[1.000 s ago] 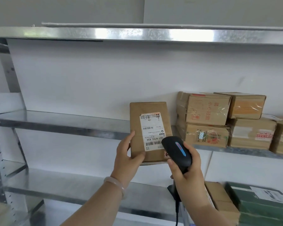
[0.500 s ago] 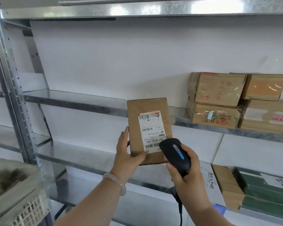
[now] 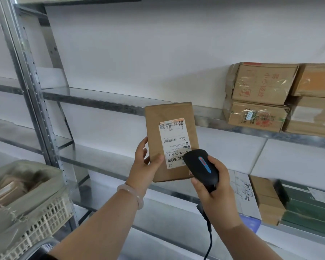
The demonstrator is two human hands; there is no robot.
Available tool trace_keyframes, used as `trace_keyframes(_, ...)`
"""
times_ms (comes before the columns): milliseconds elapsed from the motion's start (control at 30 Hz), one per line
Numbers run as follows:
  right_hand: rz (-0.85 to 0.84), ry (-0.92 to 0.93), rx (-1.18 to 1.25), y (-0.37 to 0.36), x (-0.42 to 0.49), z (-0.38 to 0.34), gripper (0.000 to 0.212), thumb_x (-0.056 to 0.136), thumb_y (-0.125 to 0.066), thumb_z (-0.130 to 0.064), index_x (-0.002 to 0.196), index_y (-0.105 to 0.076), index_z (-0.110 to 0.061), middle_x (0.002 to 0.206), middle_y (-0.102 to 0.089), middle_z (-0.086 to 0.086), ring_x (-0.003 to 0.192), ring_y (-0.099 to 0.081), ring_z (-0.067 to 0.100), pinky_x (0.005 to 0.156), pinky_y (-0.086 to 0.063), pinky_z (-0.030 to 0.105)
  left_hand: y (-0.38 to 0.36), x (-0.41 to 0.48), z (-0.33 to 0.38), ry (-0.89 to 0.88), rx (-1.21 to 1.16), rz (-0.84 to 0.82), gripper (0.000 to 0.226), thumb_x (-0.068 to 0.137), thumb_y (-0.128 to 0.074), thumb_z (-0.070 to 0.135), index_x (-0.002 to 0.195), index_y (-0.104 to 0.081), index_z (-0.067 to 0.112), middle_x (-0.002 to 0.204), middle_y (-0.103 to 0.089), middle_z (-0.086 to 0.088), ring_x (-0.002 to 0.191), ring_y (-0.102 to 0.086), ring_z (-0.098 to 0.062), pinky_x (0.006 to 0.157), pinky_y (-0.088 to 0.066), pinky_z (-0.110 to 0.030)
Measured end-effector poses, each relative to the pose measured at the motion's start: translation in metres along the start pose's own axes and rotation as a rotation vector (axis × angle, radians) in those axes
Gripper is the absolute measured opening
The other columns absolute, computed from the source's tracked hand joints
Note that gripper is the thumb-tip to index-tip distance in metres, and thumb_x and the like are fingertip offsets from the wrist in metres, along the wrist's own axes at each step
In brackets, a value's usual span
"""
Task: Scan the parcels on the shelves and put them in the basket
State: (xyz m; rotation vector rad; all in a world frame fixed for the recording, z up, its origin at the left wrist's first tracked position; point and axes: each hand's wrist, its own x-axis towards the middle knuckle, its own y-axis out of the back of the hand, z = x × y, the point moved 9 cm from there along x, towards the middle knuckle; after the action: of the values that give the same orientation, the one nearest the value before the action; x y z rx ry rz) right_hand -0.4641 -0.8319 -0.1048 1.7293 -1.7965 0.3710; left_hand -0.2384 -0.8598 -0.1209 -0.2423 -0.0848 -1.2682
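Observation:
My left hand [image 3: 145, 165] grips a flat brown cardboard parcel [image 3: 169, 128] by its lower left corner and holds it upright in front of the shelves. A white shipping label with barcodes faces me. My right hand [image 3: 213, 192] holds a black corded barcode scanner [image 3: 201, 166], whose head sits against the label's lower right corner. A white lattice basket [image 3: 36, 222], lined with plastic and holding brown parcels, stands at the lower left.
Several taped cardboard boxes [image 3: 261, 98] are stacked on the metal shelf [image 3: 111, 101] at the right. On the shelf below lie a white parcel [image 3: 246, 194], brown boxes [image 3: 268, 199] and green packages [image 3: 308, 209]. A perforated metal upright [image 3: 36, 91] stands left.
The view has swung left and down, bringing the basket further into sight. Both hands, the parcel and the scanner keep their pose relative to each other.

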Motion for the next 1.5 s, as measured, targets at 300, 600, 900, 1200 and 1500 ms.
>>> trace_keyframes(300, -0.086, -0.029, -0.008, -0.017, -0.002, 0.004, 0.067, 0.082, -0.076, -0.024, 0.122, -0.037, -0.062, 0.115, -0.052, -0.043, 0.107, -0.055, -0.011, 0.079, -0.043, 0.002, 0.026, 0.005, -0.016, 0.045, 0.049, 0.103, 0.065, 0.094, -0.066, 0.027, 0.141, -0.033, 0.057, 0.124, -0.064, 0.017, 0.114, -0.058, -0.008, 0.102, -0.049, -0.05)
trace_keyframes(600, -0.233, -0.039, -0.042, -0.047, -0.008, 0.005, 0.067, 0.084, -0.075, -0.021, 0.123, -0.037, -0.06, 0.117, -0.055, -0.036, 0.106, -0.058, -0.004, 0.081, -0.043, 0.004, 0.062, 0.005, -0.029, 0.06, 0.091, 0.201, 0.062, 0.095, -0.064, 0.026, 0.136, -0.034, 0.063, 0.121, -0.063, 0.022, 0.111, -0.057, -0.006, 0.095, -0.05, -0.039)
trace_keyframes(900, -0.371, -0.073, -0.055, -0.085, -0.025, 0.0, 0.053, 0.084, -0.072, -0.032, 0.126, -0.044, -0.045, 0.111, -0.053, -0.041, 0.102, -0.056, -0.009, 0.076, -0.041, 0.002, 0.105, -0.009, -0.042, 0.079, 0.06, 0.344, 0.062, 0.095, -0.064, 0.02, 0.136, -0.038, 0.058, 0.123, -0.067, 0.006, 0.117, -0.06, -0.02, 0.1, -0.051, -0.048)
trace_keyframes(1200, -0.474, -0.082, -0.017, -0.116, -0.036, -0.021, 0.048, 0.085, -0.07, -0.034, 0.122, -0.042, -0.045, 0.108, -0.053, -0.041, 0.097, -0.055, -0.012, 0.07, -0.039, -0.001, 0.142, -0.031, -0.053, 0.097, -0.015, 0.453, 0.062, 0.096, -0.061, 0.014, 0.132, -0.038, 0.058, 0.128, -0.063, -0.001, 0.121, -0.057, -0.028, 0.099, -0.05, -0.055)
trace_keyframes(1500, -0.572, -0.047, -0.04, -0.159, -0.046, -0.037, 0.047, 0.085, -0.07, -0.039, 0.118, -0.038, -0.05, 0.105, -0.053, -0.042, 0.096, -0.055, -0.012, 0.07, -0.041, -0.001, 0.197, -0.048, -0.056, 0.08, -0.051, 0.54, 0.064, 0.097, -0.059, 0.009, 0.136, -0.036, 0.053, 0.127, -0.064, -0.002, 0.116, -0.061, -0.027, 0.095, -0.053, -0.05)
